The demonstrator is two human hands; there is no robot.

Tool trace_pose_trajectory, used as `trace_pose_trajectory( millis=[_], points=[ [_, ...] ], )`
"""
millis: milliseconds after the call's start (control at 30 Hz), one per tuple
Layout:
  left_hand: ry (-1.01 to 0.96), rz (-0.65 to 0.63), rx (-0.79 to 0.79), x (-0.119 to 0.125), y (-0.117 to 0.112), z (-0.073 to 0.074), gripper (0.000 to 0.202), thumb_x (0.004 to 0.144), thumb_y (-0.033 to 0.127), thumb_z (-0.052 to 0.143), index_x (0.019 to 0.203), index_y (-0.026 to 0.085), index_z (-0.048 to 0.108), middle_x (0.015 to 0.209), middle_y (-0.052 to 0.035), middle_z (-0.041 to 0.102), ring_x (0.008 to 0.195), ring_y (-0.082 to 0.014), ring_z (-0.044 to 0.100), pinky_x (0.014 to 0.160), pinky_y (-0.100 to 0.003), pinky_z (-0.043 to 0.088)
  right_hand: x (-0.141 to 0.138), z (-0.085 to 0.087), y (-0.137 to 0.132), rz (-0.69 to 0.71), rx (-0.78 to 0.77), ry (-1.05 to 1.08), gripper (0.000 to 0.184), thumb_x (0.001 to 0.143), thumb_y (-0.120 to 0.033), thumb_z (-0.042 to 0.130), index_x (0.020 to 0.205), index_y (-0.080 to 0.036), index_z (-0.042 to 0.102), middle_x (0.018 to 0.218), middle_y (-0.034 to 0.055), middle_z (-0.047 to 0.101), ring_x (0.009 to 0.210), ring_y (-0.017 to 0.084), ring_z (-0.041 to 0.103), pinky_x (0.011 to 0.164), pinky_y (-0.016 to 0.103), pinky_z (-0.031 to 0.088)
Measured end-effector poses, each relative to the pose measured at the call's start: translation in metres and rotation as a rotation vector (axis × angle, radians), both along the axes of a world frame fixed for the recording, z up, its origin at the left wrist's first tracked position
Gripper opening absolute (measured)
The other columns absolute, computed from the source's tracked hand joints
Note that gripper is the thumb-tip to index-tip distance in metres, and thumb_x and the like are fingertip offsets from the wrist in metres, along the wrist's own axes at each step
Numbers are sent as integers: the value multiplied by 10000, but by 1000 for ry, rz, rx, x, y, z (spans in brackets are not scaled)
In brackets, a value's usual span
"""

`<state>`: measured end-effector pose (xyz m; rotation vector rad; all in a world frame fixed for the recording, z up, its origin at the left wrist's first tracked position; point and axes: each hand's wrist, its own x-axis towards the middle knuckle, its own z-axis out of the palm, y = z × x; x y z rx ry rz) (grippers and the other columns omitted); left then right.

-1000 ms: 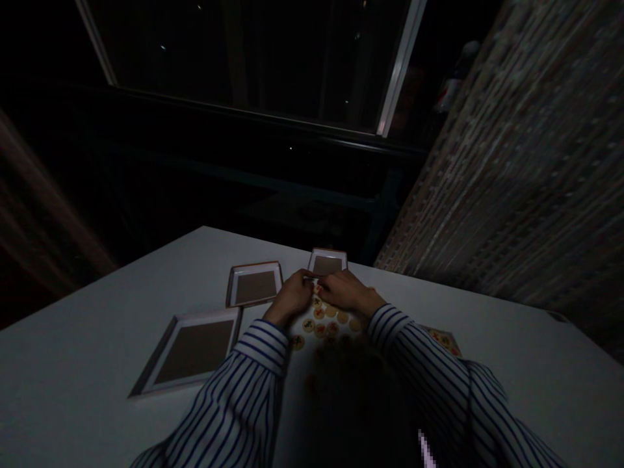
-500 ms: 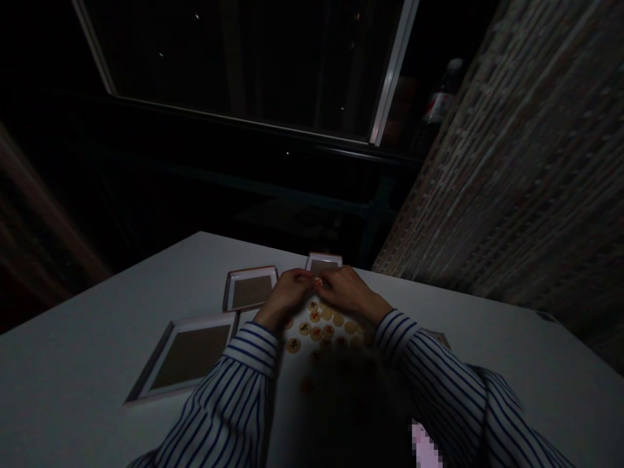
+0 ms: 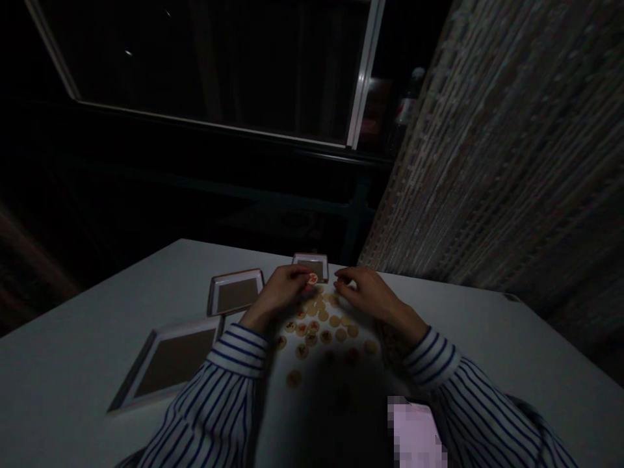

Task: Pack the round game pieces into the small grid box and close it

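Observation:
My left hand (image 3: 283,286) pinches a round xiangqi piece (image 3: 312,279) with a red character, held up between thumb and fingertips. Across a small gap, my right hand (image 3: 368,292) has its thumb and fingers apart, with nothing visible between them. Below both hands lie several loose xiangqi pieces (image 3: 311,338); some show red or dark characters, others look blank on top. Just behind the held piece is a small shallow tray (image 3: 311,259). Deep shadow hides much of the nearer pieces.
A medium tray (image 3: 236,275) and a large tray (image 3: 158,335) stand to the left on the white table (image 3: 78,364). A lit, pixelated screen (image 3: 416,435) is at the bottom right. Beyond the table are a string curtain (image 3: 468,162) and a bottle (image 3: 407,107).
My right hand has come away from the left and moved right, its fingers parting. The piece that was between both hands stays in my left hand. The view has shifted slightly right.

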<state>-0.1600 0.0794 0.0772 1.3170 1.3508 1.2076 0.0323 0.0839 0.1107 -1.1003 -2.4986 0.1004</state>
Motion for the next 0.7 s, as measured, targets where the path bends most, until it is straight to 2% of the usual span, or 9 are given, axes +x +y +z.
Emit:
trace_pose_trajectory(
  millis=[200, 467, 567, 700],
  points=[
    [-11, -41, -35, 22, -9, 13, 204, 741, 156, 536, 915, 105, 630, 696, -30, 659, 598, -108, 588, 624, -241, 465, 32, -5, -15, -35, -2, 125, 296, 842, -294, 437, 1048, -155, 597, 988, 54, 654, 901, 149, 585, 822, 244, 400],
    [45, -104, -23, 39, -21, 22, 239, 739, 183, 554, 956, 118, 629, 784, -39, 679, 677, -128, 612, 693, -261, 474, 66, -1, -25, -80, -65, 9, 308, 834, -330, 434, 1032, -184, 619, 1042, 50, 643, 940, 169, 575, 855, 279, 392],
    [115, -122, -23, 47, -24, 22, 253, 742, 209, 553, 968, 125, 631, 805, -45, 685, 714, -142, 621, 687, -253, 473, 76, -1, -28, -102, -74, 10, 308, 837, -326, 425, 1024, -182, 623, 1029, 50, 649, 934, 170, 578, 849, 272, 392],
    [138, -163, -15, 55, -24, 16, 308, 736, 271, 560, 1000, 124, 618, 833, -58, 689, 752, -156, 624, 688, -256, 471, 92, -1, -28, -132, -87, -11, 312, 836, -328, 423, 1032, -184, 619, 998, 46, 658, 929, 172, 581, 826, 266, 394]
  ],
)
